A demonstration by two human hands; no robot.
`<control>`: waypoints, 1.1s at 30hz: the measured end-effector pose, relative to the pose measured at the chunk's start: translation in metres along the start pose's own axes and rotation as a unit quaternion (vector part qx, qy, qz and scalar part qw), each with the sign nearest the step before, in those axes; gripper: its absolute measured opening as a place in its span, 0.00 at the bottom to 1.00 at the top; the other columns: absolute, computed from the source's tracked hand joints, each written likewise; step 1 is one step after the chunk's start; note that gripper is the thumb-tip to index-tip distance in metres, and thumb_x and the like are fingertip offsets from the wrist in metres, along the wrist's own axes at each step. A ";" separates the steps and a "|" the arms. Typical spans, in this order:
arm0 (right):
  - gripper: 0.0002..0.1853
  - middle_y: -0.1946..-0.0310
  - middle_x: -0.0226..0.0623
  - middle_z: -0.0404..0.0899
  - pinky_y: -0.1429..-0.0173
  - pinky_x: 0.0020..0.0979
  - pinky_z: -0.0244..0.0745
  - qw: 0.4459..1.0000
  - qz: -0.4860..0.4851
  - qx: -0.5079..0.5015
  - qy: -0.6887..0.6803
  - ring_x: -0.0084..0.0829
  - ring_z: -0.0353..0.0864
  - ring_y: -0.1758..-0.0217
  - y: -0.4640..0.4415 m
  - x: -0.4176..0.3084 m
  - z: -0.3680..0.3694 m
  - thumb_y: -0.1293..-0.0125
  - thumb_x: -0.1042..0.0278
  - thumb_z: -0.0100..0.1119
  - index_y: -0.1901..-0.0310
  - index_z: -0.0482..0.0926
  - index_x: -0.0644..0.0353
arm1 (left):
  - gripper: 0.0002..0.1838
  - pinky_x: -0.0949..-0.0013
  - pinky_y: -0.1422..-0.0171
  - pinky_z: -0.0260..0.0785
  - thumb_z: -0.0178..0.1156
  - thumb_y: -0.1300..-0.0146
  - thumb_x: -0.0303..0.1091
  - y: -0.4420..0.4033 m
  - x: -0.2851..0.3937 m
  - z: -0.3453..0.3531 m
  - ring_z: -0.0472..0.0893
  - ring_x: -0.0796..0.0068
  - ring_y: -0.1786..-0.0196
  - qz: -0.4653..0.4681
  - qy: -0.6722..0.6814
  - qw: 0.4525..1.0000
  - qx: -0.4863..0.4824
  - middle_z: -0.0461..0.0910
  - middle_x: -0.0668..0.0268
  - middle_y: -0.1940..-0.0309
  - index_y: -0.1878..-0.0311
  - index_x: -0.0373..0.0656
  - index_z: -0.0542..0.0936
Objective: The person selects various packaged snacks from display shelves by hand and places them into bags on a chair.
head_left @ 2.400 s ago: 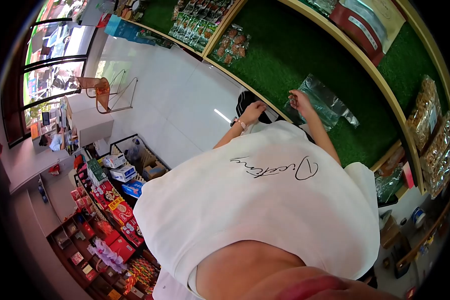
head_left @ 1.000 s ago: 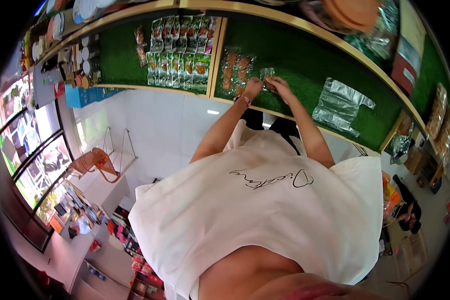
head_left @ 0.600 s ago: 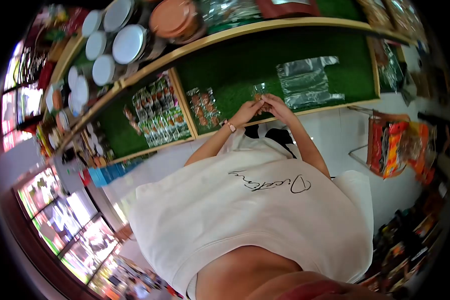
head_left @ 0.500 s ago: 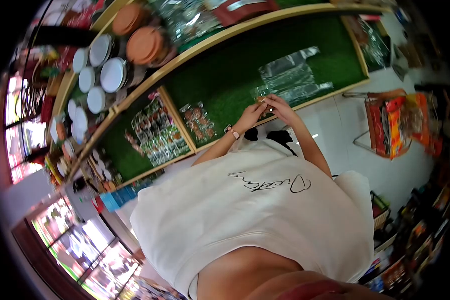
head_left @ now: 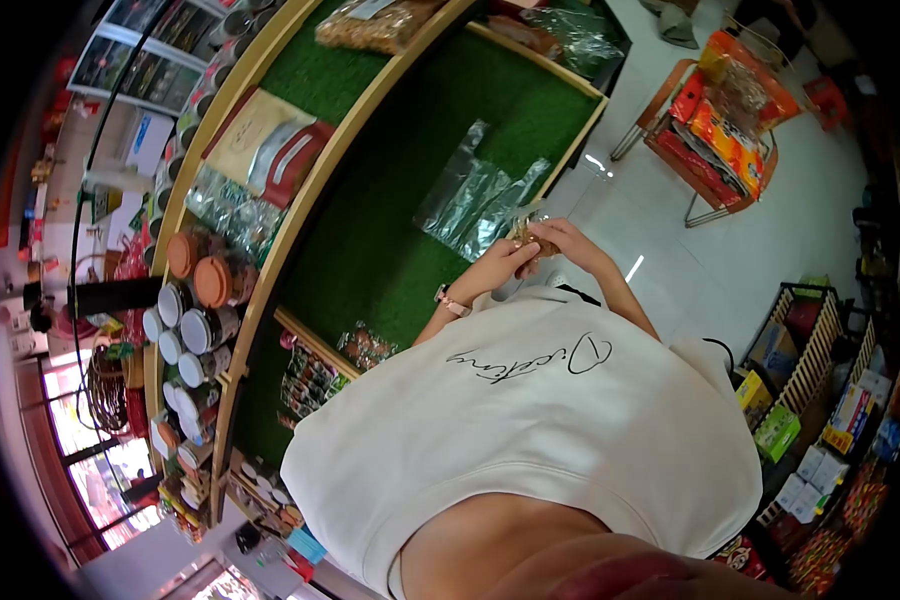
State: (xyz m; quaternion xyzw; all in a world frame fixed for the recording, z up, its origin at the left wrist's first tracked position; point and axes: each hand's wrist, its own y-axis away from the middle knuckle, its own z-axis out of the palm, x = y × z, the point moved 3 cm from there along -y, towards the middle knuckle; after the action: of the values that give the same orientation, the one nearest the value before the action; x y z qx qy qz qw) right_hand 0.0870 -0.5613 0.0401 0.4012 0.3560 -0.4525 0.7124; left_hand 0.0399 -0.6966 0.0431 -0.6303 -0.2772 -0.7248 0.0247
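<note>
Both my hands hold a small clear packet [head_left: 533, 232] with brown contents, in front of my chest. My left hand [head_left: 503, 262], with a bracelet or watch at the wrist, pinches its near left side. My right hand [head_left: 567, 243] grips its right side with closed fingers. Just beyond my hands, a flat clear plastic bag [head_left: 480, 205] lies on the green shelf lining [head_left: 370, 225]. Small packets of brown food [head_left: 367, 346] lie farther left on the shelf, partly hidden by my shirt.
Jars with white and orange lids [head_left: 202, 330] stand on the upper shelf, beside a red and cream bag [head_left: 267, 147]. Wooden rims [head_left: 355, 130] edge the shelves. To the right, a chair [head_left: 660, 110] bears orange and red packages; baskets [head_left: 810, 350] of boxes stand lower right.
The view has swung round to the right. My hands, at first apart, went to the small packets and now hold one together, lifted at the shelf's front edge near the flat bag.
</note>
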 end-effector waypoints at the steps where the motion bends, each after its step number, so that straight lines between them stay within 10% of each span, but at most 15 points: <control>1: 0.21 0.73 0.37 0.78 0.62 0.25 0.71 1.000 -0.013 0.001 0.002 0.27 0.77 0.72 0.009 -0.008 -0.005 0.33 0.55 0.42 0.68 0.76 0.66 | 0.21 0.78 0.71 0.59 0.46 0.34 0.45 -0.005 0.007 0.006 0.68 0.84 0.76 -0.019 -0.019 1.000 -0.009 0.73 0.71 0.81 0.75 0.40 0.76; 33: 0.21 0.83 0.26 0.70 0.76 0.18 0.55 0.885 -0.173 0.424 -0.082 0.15 0.63 0.81 0.127 -0.094 -0.249 0.33 0.53 0.45 0.75 0.76 0.62 | 0.21 0.80 0.72 0.54 0.51 0.37 0.47 -0.312 0.138 0.145 0.62 0.86 0.77 -0.026 -0.063 0.956 -0.286 0.67 0.75 0.82 0.77 0.39 0.72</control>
State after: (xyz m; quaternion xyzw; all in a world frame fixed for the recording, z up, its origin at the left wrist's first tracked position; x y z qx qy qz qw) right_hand 0.1372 -0.2708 0.0482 0.5587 0.1341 -0.7078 0.4109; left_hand 0.0221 -0.3267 0.0626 -0.6480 -0.0754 -0.7328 -0.1933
